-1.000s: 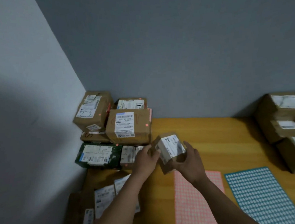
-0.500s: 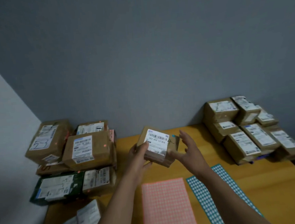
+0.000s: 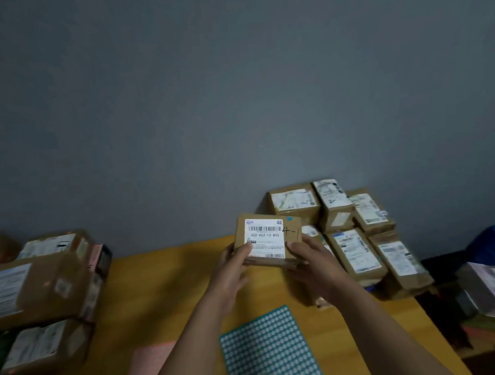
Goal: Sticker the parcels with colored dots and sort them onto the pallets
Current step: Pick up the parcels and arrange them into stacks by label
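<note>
One parcel (image 3: 269,239), bearing one blue dot (image 3: 289,219), gripped by left hand (image 3: 232,273), right hand (image 3: 316,266)

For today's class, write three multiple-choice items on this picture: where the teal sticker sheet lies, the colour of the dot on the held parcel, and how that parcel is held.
1. The teal sticker sheet lies: A) on the table, right of the pink sheet; B) atop a parcel stack; C) on the floor.
2. The dot on the held parcel is: A) pink; B) blue; C) yellow.
3. The held parcel is: A) lying untouched on the table; B) resting on a stack; C) gripped by the left hand and the right hand.
Answers: 1 A, both sheets lie side by side on the table; 2 B, the dot near its far corner is blue; 3 C, each hand clasps a near corner.
</note>
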